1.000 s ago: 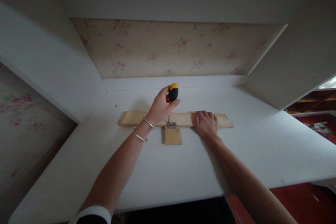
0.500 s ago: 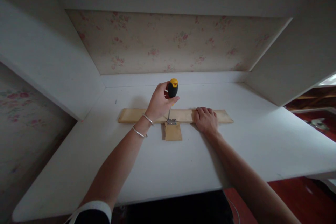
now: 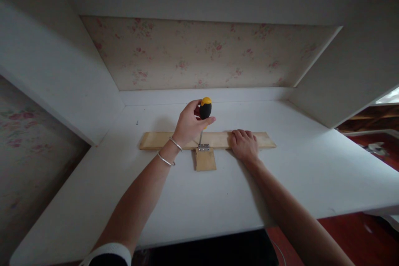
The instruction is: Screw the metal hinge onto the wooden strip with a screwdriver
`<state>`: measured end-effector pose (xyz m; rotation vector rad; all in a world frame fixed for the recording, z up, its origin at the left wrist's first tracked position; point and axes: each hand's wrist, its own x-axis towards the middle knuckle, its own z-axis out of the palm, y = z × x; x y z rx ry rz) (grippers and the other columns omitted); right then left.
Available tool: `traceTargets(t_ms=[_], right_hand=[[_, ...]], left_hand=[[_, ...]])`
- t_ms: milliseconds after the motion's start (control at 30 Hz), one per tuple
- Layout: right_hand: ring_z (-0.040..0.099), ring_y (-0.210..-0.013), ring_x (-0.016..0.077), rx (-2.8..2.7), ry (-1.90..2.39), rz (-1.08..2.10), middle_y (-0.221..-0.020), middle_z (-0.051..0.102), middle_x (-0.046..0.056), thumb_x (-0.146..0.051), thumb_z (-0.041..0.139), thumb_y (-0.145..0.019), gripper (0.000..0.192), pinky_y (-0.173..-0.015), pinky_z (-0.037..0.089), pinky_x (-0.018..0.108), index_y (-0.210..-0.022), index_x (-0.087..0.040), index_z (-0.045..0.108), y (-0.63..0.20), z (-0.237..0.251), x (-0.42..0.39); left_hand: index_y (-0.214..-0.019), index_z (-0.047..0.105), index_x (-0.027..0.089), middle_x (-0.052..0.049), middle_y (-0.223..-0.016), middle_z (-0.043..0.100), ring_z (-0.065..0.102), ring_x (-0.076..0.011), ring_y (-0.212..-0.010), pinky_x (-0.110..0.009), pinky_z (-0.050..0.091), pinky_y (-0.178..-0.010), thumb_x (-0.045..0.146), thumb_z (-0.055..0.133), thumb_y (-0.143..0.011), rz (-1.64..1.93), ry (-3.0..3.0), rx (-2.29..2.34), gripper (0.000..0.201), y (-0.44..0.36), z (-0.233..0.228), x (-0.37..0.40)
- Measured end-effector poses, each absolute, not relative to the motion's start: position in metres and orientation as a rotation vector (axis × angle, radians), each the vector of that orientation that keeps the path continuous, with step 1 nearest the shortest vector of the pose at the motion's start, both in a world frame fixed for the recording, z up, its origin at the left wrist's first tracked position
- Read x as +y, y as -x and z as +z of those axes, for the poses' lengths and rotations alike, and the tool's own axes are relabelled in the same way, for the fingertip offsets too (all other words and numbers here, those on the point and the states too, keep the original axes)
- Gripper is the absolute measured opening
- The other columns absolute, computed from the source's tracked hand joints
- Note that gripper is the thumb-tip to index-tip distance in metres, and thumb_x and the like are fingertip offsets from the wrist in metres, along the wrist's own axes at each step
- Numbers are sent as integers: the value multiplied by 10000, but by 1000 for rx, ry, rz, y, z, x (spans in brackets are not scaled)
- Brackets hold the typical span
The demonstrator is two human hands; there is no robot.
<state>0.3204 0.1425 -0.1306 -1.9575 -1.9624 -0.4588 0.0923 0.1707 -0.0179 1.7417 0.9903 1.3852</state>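
Observation:
My left hand (image 3: pixel 190 121) is closed around the black and yellow handle of a screwdriver (image 3: pixel 205 110), its thumb stretched along the near side. The screwdriver stands nearly upright, with its thin shaft reaching down to a small metal hinge (image 3: pixel 203 147). That hinge lies where a long wooden board (image 3: pixel 218 139) meets a short wooden piece (image 3: pixel 205 160) on the near side. On the right part of the board rests my right hand (image 3: pixel 245 143), fingers bent over it and holding it down. The tip of the screwdriver is too small to make out against the hinge.
Everything lies on a white desktop (image 3: pixel 187 203) with side panels left and right and a low ledge at the back. A tiny dark screw-like bit (image 3: pixel 137 122) lies at the back left. Red floor (image 3: pixel 349 237) shows beyond the front edge.
The screwdriver's handle has turned a little in my left hand, and the thumb has shifted slightly. The whole view has tilted slightly. My right hand keeps its place on the board.

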Motion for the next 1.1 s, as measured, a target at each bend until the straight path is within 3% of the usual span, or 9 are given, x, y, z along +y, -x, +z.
traceTargets(t_ms=[100, 233, 367, 533, 633, 833, 1100], right_hand=[[477, -984, 231, -1954, 1958, -464, -1015, 642, 62, -314, 354, -926, 299, -829, 279, 348, -1030, -207, 613, -320, -130, 142], [480, -986, 230, -1958, 1955, -457, -1011, 644, 64, -319, 350, -929, 305, -836, 280, 345, -1031, -207, 615, -319, -129, 142], [482, -984, 231, -1955, 1971, -441, -1013, 646, 62, -318, 355, -926, 300, -835, 280, 345, -1024, -206, 616, -319, -128, 141], [480, -986, 235, -1959, 1965, -446, -1016, 646, 62, -313, 354, -926, 299, -835, 278, 346, -1023, -202, 614, -319, -129, 141], [478, -993, 234, -1963, 1955, -442, -1027, 643, 66, -314, 355, -927, 306, -841, 276, 345, -1049, -198, 611, -319, -129, 141], [475, -1001, 234, -1958, 1971, -414, -1026, 641, 74, -311, 363, -922, 308, -846, 276, 346, -1058, -199, 616, -318, -127, 141], [471, -1011, 231, -1968, 1972, -411, -1053, 639, 72, -297, 361, -920, 306, -853, 281, 343, -1060, -198, 615, -318, -127, 140]], left_hand=[[-1133, 528, 166, -102, -1102, 571, 584, -204, -948, -319, 528, -733, 336, 756, -670, 1382, -1752, 996, 543, -93, -18, 168], [-1191, 488, 188, -110, -1134, 583, 603, -196, -988, -348, 507, -835, 232, 655, -775, 1125, -1684, 678, 451, -85, -12, 165], [-1160, 506, 167, -100, -1043, 624, 621, -183, -932, -351, 511, -829, 164, 686, -729, 1033, -1677, 651, 467, -75, -9, 169], [-1150, 519, 168, -40, -937, 614, 602, -160, -812, -332, 523, -744, 252, 804, -599, 1197, -1814, 977, 625, -78, -13, 173], [-1116, 536, 163, -62, -1029, 598, 588, -175, -896, -335, 508, -793, 292, 774, -644, 1232, -1845, 1034, 544, -82, -10, 168], [-1185, 490, 213, -101, -1190, 567, 610, -185, -995, -323, 505, -833, 250, 660, -778, 1061, -1666, 545, 442, -76, -1, 161], [-1095, 557, 181, -51, -966, 606, 595, -172, -848, -309, 542, -701, 334, 809, -594, 1349, -1784, 962, 581, -78, -10, 170]])
